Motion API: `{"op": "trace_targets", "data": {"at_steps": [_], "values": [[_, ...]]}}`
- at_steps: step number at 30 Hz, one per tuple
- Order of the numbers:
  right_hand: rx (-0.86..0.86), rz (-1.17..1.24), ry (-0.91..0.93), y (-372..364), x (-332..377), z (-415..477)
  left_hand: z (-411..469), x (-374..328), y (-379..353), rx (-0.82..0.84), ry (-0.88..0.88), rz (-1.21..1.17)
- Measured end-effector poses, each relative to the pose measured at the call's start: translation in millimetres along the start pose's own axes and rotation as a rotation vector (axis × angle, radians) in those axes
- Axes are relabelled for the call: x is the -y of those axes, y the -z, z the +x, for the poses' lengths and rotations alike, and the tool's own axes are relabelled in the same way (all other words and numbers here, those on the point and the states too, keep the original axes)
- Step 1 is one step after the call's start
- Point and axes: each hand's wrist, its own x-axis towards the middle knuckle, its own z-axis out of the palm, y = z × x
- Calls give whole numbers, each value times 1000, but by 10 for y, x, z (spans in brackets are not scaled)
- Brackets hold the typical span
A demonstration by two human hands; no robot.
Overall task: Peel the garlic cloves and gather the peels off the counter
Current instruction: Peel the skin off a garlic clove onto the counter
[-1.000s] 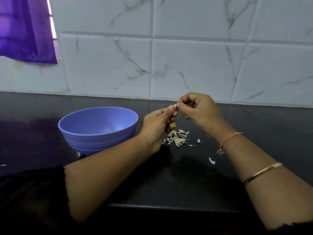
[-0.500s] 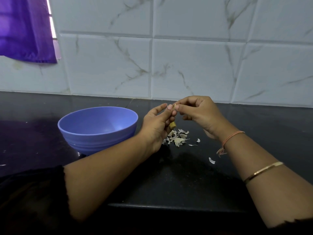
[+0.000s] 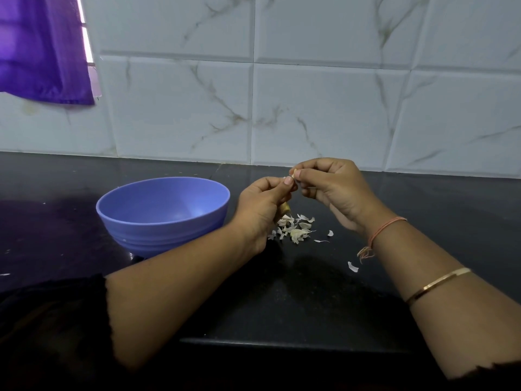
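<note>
My left hand [image 3: 262, 206] and my right hand [image 3: 335, 190] meet above the black counter [image 3: 282, 306]. Between their thumbs and forefingers they pinch a small garlic clove [image 3: 293, 174], mostly hidden by the fingers. A yellowish piece [image 3: 286, 208] sticks out below my left palm. Under the hands lies a small heap of white garlic peels [image 3: 294, 228]. Loose peels [image 3: 352, 267] lie to the right of the heap.
A blue plastic bowl [image 3: 162, 214] stands on the counter just left of my left hand. A marbled tile wall [image 3: 310, 108] rises behind. A purple curtain [image 3: 42, 49] hangs at the top left. The counter's front edge runs below my forearms.
My left forefinger, raised half a second ago, has curled back onto the clove. Both hands stay in nearly the same spot above the peels.
</note>
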Motion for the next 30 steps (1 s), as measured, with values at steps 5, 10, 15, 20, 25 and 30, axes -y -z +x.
{"op": "trace_targets", "data": {"at_steps": [5, 10, 15, 20, 25, 30], "values": [[-5, 191, -108, -34, 15, -5, 4, 16, 5, 17, -48, 33], [-24, 330, -190, -20, 14, 15, 2, 24, -2, 17, -40, 34], [-73, 205, -101, 20, 10, 30, 7, 16, -5, -52, -37, 46], [-52, -145, 56, 2, -45, 28, 1, -5, -6, -91, -74, 8], [-79, -427, 212, -18, -72, 27, 0, 1, 12, -78, -77, 17], [-30, -592, 361, -39, -76, 6, 29, 11, 32, -88, -62, 22]]}}
